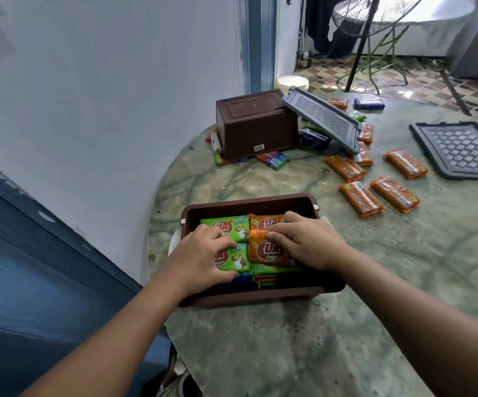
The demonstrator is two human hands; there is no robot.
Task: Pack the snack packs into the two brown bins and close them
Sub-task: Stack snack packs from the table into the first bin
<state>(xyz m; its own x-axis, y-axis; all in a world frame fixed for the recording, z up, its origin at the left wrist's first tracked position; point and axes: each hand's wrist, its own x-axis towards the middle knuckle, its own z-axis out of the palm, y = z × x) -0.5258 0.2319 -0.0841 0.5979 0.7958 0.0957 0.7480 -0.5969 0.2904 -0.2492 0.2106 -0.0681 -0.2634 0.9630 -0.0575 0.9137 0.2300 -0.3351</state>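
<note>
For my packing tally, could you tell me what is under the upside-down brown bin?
Snack pack edges poke out beneath the upside-down brown bin: one green, one blue-red. Anything further underneath is hidden.

A pale wall (103,96) fills the upper left of the frame, with a blue band (17,253) running along its foot at lower left. A round green marbled table (346,325) takes the lower right. At the top, a blue door frame (260,44) opens onto a patterned tile floor (432,81), brightly lit, where a black fan (369,18) stands beside a white bucket (292,81).
</note>
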